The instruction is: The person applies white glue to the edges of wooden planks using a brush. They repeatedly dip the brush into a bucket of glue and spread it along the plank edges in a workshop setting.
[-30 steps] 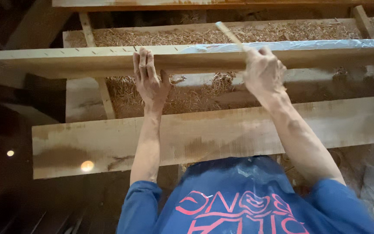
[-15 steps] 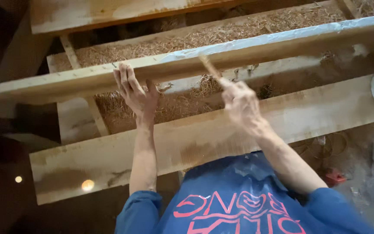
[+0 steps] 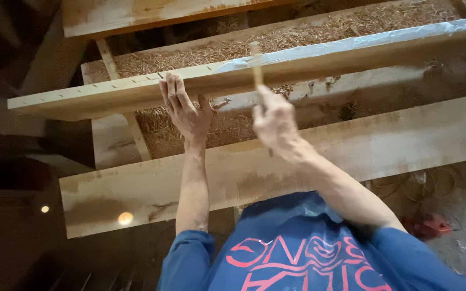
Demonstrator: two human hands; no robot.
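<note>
A broad pale plank (image 3: 384,145) runs across the lower half of the head view, from the dim left side up towards the right edge, with darker brown patches near its left end. Above it sits a narrower beam (image 3: 109,97), also slanting up to the right; small dark marks line the top edge of its left part, and a strip of whitish sheeting (image 3: 384,40) covers the top edge of its right part. Between and behind the two timbers lies packed straw-coloured fill (image 3: 163,126), crossed by a thin wooden lath (image 3: 136,134).

The person, in a blue top (image 3: 297,253) with red lettering, reaches up with both arms. The left hand (image 3: 185,110) lies flat against the face of the beam, fingers (image 3: 172,89) stretched out and reaching its top edge, thumb spread to the side, gripping nothing. The right hand (image 3: 273,125), blurred, is just to the right of it and in front of the gap between beam and plank; its fingers are curled around a slim pale stick (image 3: 255,63) that stands nearly upright, its upper end crossing the beam's face. Whether the stick's end touches the wood cannot be told through the blur.

At the lower right, a small red object (image 3: 430,225) and a loop of thin wire (image 3: 432,183) lie on the grey floor.
</note>
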